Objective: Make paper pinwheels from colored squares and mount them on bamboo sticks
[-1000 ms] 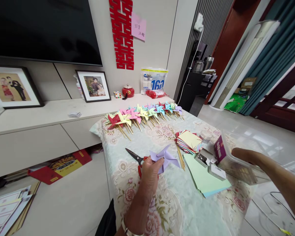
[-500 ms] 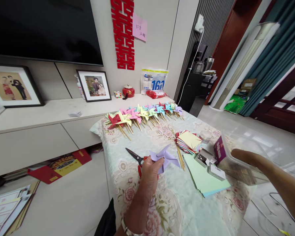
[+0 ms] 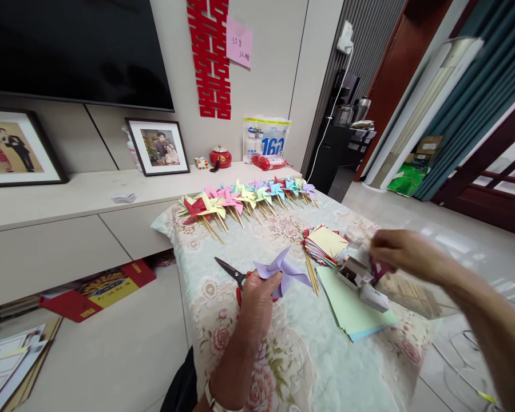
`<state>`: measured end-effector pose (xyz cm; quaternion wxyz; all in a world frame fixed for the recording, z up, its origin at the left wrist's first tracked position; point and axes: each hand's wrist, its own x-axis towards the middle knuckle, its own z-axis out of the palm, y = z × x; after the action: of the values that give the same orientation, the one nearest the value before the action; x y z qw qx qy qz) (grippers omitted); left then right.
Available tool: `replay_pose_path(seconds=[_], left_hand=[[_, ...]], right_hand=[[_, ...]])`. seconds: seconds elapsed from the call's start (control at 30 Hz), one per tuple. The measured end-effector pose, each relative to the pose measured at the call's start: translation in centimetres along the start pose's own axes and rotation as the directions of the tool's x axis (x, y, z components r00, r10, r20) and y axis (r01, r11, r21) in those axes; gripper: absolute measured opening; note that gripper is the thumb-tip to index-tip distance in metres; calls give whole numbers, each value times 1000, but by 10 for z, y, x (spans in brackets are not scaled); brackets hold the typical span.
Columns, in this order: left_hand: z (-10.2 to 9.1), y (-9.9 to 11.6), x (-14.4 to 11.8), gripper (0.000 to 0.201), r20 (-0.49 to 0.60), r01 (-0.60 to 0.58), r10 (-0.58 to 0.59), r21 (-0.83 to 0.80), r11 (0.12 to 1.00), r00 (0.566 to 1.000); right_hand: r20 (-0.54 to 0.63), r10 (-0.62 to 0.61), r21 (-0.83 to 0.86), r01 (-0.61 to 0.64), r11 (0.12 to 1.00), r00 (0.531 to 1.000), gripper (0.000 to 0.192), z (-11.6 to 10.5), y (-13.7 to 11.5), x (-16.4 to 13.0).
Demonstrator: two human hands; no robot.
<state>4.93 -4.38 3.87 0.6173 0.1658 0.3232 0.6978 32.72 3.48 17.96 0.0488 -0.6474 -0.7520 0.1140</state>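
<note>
- Clocking from mid-view, we've got a lavender paper pinwheel (image 3: 289,270) at 5 o'clock: smooth, folded, pointy blades, held over the soft-looking floral tablecloth (image 3: 300,349).
- From the pinwheel, our dark-bladed scissors (image 3: 228,268) lie at 9 o'clock, red handles partly hidden by our hand.
- Colourful pinwheels (image 3: 246,197) on slim wooden sticks crowd 11 o'clock; the cut paper stack (image 3: 325,243) sits at 2.
- Just off at 3, loose sticks (image 3: 311,274); farther out, a clear plastic box (image 3: 445,308) with more sticks inside.
- Our left hand (image 3: 258,294) comes in from 7 o'clock, thumb pressed on top of the pinwheel, clamped on it.
- Our right hand (image 3: 392,249) is well apart at 3, motion-blurred and bent over the box's near end; we can't tell whether it's gripping anything.
</note>
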Motion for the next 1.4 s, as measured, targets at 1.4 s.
replay_pose_path(seconds=[1.4], left_hand=[[0,9,-7,36,24,-195,193,146,970,981]], right_hand=[[168,-378,985,-165,39,910,34,141,-93,-16]])
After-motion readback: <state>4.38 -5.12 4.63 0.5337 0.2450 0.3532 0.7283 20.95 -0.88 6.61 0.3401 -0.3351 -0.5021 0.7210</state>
